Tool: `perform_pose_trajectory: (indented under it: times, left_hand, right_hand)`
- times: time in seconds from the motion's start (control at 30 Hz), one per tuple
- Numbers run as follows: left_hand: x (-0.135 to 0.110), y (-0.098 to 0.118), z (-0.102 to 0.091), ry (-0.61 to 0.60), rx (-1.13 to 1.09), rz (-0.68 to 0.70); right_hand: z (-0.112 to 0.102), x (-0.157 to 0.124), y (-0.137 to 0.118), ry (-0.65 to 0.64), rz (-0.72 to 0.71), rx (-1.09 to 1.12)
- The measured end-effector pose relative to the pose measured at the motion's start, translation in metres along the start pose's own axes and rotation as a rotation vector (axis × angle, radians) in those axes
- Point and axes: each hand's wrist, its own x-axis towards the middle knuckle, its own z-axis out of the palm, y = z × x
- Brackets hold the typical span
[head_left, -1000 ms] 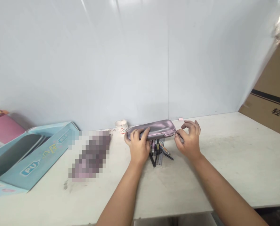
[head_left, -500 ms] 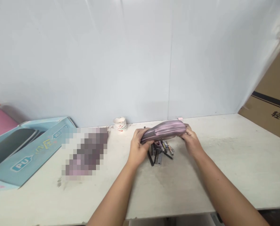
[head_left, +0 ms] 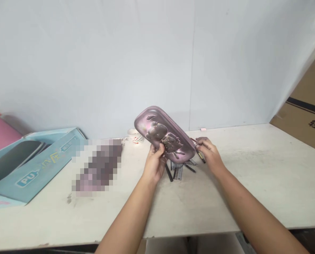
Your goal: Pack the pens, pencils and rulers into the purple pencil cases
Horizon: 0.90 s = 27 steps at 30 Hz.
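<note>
Left-hand grip (head_left: pixel 154 165) on pencil case (head_left: pixel 164 133)

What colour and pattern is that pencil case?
The pencil case is metallic mauve with embossed cartoon figures; the head view shows it best.

White work table (head_left: pixel 226 204) against a pale wall panel (head_left: pixel 99 67). Left end of table: light blue printed "PU" box (head_left: pixel 38 176); pixelated object (head_left: pixel 96 165) just right of it. Rear edge: small white cup (head_left: pixel 134 135). Beyond right end: cardboard carton (head_left: pixel 308 113). Beyond left end: pink item (head_left: pixel 1 132).
</note>
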Motion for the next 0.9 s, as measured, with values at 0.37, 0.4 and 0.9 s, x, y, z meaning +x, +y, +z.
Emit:
perform_pose_trajectory:
  times: [0.37,0.4,0.9]
  left_hand:
    - [-0.001,0.005,0.001,0.008,-0.026,-0.080]
    - [-0.001,0.004,0.002,0.023,-0.080,-0.088]
    - [-0.006,0.003,-0.004,-0.064,-0.071,-0.257]
  right_hand:
    - [-0.003,0.005,0.006,0.085,0.090,0.193]
    - [0.004,0.002,0.003,0.044,0.117,0.253]
    - [0.012,-0.006,-0.005,0.056,0.275,0.447]
